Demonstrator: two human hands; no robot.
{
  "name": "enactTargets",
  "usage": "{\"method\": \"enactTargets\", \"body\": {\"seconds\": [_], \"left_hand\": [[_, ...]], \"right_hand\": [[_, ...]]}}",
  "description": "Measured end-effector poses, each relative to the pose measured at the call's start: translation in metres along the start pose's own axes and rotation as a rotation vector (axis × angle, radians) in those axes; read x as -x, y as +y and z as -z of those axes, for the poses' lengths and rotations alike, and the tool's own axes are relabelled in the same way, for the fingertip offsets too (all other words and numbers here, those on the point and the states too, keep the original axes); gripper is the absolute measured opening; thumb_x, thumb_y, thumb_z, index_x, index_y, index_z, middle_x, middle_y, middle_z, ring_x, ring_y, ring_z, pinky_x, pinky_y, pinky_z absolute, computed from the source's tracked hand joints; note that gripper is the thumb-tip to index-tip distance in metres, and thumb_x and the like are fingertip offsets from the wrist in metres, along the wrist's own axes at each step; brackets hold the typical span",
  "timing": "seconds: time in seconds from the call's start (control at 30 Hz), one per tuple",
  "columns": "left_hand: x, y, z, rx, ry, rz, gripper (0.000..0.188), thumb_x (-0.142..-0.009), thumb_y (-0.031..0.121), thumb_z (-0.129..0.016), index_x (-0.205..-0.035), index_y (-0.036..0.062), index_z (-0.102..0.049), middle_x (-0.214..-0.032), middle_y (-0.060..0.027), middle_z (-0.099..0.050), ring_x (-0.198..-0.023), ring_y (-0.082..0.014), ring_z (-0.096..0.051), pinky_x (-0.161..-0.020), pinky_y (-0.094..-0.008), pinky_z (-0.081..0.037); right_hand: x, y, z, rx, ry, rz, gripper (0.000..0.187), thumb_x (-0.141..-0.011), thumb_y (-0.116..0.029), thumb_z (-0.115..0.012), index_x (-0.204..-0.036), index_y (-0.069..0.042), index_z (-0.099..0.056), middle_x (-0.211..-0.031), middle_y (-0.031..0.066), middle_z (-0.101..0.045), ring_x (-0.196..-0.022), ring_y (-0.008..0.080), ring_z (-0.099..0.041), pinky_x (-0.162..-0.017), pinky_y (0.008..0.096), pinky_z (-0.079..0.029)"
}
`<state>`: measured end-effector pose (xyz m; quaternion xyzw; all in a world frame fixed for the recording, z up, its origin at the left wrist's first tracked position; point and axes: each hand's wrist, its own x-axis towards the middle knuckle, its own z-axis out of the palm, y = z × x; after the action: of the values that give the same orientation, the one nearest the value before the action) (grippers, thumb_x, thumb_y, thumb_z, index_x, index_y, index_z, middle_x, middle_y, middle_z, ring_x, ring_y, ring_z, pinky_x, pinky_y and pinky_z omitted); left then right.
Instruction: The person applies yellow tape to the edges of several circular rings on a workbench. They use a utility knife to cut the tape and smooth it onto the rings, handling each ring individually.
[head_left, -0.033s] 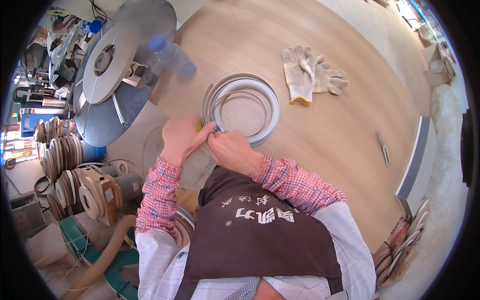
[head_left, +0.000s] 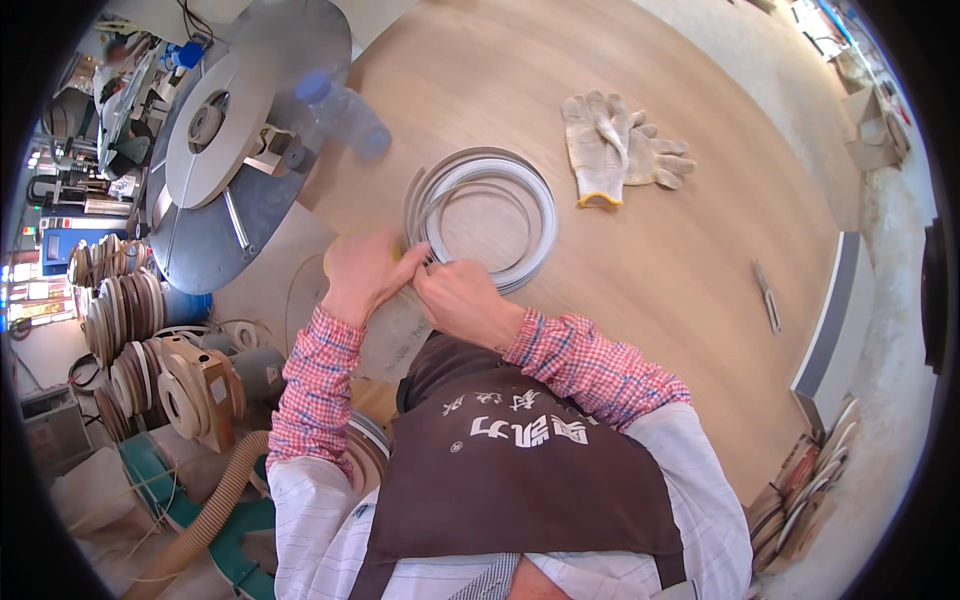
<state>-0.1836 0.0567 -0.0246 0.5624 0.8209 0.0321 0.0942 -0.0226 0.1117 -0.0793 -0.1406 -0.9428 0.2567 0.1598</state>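
Observation:
A coil of white and grey edge banding (head_left: 547, 222) lies on the wood-coloured table (head_left: 660, 300), its loops slightly uneven on the left side. At the coil's lower left edge my two hands meet, thumbs almost touching. My left hand (head_left: 365, 272) is closed, with a bit of something yellow showing beside its fingers; most of that thing is hidden. My right hand (head_left: 462, 298) is closed too, its thumb and fingers pinching the strip at the coil's edge. The exact spot between the fingertips is too small to make out.
Beyond the coil lie white work gloves (head_left: 600, 150); a utility knife (head_left: 768, 298) is to the right. At the upper left, a clear blue-capped bottle (head_left: 345, 118) stands beside a large grey disc (head_left: 215, 235) carrying a banding roll. Several rolls (head_left: 130, 300) fill the left side.

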Motion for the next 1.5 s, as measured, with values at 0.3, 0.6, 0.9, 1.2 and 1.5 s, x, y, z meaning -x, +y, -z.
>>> {"method": "enactTargets", "body": {"seconds": [0.3,0.6,0.9,1.2,1.5], "left_hand": [[-0.023,-0.005,-0.031,-0.131,-0.083,-0.133,0.022,-0.096,0.029,-0.056,-0.09,0.0116,-0.07,-0.075,-0.0188,-0.07,-0.073,-0.041,-0.07,-0.066,-0.0551,-0.053],[-0.024,-0.023,-0.037,-0.071,-0.047,-0.262,0.021,-0.096,0.026,-0.057,-0.09,0.0102,-0.07,-0.077,-0.0181,-0.07,-0.075,-0.0408,-0.07,-0.064,-0.0529,-0.053],[-0.047,-0.008,-0.013,-0.015,-0.179,-0.182,0.028,-0.095,0.027,-0.057,-0.087,0.0055,-0.074,-0.085,-0.021,-0.071,-0.082,-0.0437,-0.068,-0.076,-0.0544,-0.053],[-0.052,-0.006,-0.003,-0.053,-0.223,-0.211,0.027,-0.093,0.025,-0.057,-0.085,0.0043,-0.072,-0.083,-0.0229,-0.069,-0.081,-0.045,-0.067,-0.074,-0.0544,-0.052],[-0.056,-0.011,-0.011,-0.054,-0.174,-0.151,0.027,-0.091,0.025,-0.057,-0.086,0.0044,-0.074,-0.085,-0.0231,-0.07,-0.083,-0.0434,-0.069,-0.076,-0.0533,-0.054]], "right_hand": [[0.071,0.029,0.098,-0.081,0.299,-0.211,0.016,-0.087,-0.014,-0.067,-0.098,-0.005,-0.061,-0.084,0.0179,-0.066,-0.078,0.0372,-0.069,-0.069,0.0462,-0.057],[0.338,0.206,0.208,0.602,0.35,-1.348,0.032,-0.087,-0.012,-0.06,-0.115,0.001,-0.067,-0.113,0.0258,-0.068,-0.111,0.0442,-0.063,-0.096,0.053,-0.05],[0.411,0.282,0.214,0.672,0.446,-1.071,0.028,-0.105,-0.029,-0.056,-0.116,-0.005,-0.066,-0.091,0.0153,-0.069,-0.087,0.0344,-0.069,-0.077,0.0459,-0.056],[0.137,0.104,0.145,-0.83,0.352,-0.856,0.018,-0.1,-0.027,-0.063,-0.092,-0.011,-0.063,-0.073,-0.003,-0.062,-0.057,0.0043,-0.053,-0.051,0.0225,-0.042],[0.003,0.063,0.057,0.046,0.096,-0.356,0.013,-0.091,-0.01,-0.058,-0.089,-0.001,-0.067,-0.077,0.021,-0.071,-0.071,0.0375,-0.072,-0.064,0.0498,-0.057]]}}
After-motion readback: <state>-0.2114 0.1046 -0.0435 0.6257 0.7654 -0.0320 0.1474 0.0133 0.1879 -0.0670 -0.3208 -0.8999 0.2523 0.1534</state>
